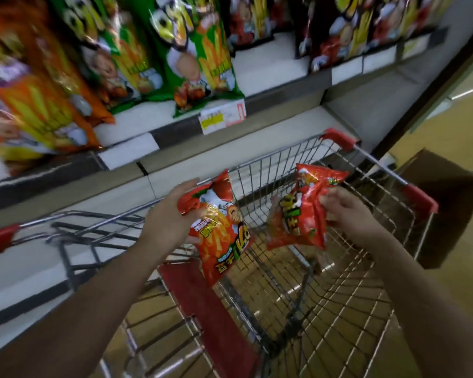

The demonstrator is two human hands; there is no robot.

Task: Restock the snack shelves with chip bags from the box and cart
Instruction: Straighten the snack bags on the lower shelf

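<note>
Both my hands hang over the cart (339,268), each with one red chip bag. My left hand (170,214) clasps the upper edge of the left bag (221,236), fingers curled round its top corner. My right hand (347,211) pinches the right bag (303,214) by its crumpled side. I judge them light, puffy and slippery, with brittle chips inside, so I would hold the sealed edge, not squeeze the middle. The shelf (257,75) beyond the cart has bare space.

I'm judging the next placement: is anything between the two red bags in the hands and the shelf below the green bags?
Nothing visible. The left hand and right hand hold red bags above the cart; that shelf looks bare.
</note>
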